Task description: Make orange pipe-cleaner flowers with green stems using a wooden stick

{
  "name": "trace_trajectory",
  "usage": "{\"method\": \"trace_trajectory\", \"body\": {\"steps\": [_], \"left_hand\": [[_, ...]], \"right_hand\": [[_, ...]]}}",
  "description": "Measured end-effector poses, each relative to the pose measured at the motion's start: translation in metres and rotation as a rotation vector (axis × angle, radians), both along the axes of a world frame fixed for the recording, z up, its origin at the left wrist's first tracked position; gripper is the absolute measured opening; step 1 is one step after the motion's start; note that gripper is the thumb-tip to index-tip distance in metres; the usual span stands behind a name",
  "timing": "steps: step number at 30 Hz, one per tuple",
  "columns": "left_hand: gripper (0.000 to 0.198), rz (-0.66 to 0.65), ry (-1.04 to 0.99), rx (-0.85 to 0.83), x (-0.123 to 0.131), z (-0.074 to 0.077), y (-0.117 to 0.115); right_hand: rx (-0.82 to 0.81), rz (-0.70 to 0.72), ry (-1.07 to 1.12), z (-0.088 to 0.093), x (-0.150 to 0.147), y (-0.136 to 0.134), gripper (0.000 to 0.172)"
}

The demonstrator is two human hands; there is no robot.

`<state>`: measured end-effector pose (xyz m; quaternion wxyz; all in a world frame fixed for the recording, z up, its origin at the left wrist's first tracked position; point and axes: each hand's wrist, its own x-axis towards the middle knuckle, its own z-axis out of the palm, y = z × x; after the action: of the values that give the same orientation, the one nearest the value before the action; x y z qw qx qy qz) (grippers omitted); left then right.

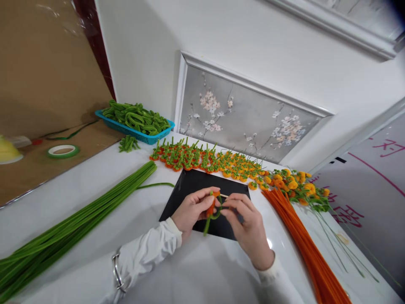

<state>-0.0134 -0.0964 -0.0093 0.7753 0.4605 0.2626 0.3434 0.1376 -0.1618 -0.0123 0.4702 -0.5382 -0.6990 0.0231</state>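
My left hand [193,207] is closed around an orange pipe-cleaner flower [211,207], pinched between thumb and fingers. A green pipe cleaner [217,214] curls round beside the orange piece, one end hanging below it. My right hand [247,221] is closed, its thumb and fingertips pinching at the green loop. A thin pale stick [224,196] shows between the two hands; which hand holds it I cannot tell. Both hands are above a black mat [202,179].
Rows of orange and yellow flowers [190,159] with green bases stand behind the mat. Green pipe cleaners [95,211] lie left, orange pipe cleaners [300,240] right. A blue basket [148,137] holds green loops. Stemmed flowers [294,183] and green tape [63,151] lie farther out.
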Motion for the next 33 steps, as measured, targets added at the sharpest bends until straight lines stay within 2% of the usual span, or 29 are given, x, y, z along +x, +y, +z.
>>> {"method": "trace_trajectory", "body": {"steps": [4, 7, 13, 19, 23, 28, 33], "left_hand": [[0.036, -0.139, 0.115, 0.335, -0.001, 0.002, -0.003], [0.034, -0.142, 0.217, 0.538, -0.001, -0.001, -0.007], [0.023, -0.070, 0.296, 0.664, -0.002, -0.005, -0.007], [0.014, -0.017, 0.271, 0.667, -0.001, -0.004, -0.008], [0.012, 0.012, 0.271, 0.627, -0.001, -0.003, -0.008], [0.015, -0.074, 0.241, 0.468, 0.002, -0.001, -0.004], [0.019, -0.147, 0.226, 0.288, 0.003, -0.003, 0.000]], "right_hand": [[-0.073, 0.024, 0.141, 0.003, 0.011, 0.003, 0.019], [-0.088, 0.101, 0.132, 0.005, 0.012, 0.003, 0.019], [-0.045, 0.167, 0.016, 0.009, 0.011, -0.001, 0.023], [0.054, 0.202, -0.100, 0.006, 0.016, -0.001, 0.024], [0.109, 0.125, -0.261, 0.005, 0.012, -0.002, 0.022], [0.110, -0.008, -0.488, 0.003, 0.007, -0.002, 0.020], [0.146, -0.108, -0.446, 0.000, 0.014, 0.000, 0.015]]}}
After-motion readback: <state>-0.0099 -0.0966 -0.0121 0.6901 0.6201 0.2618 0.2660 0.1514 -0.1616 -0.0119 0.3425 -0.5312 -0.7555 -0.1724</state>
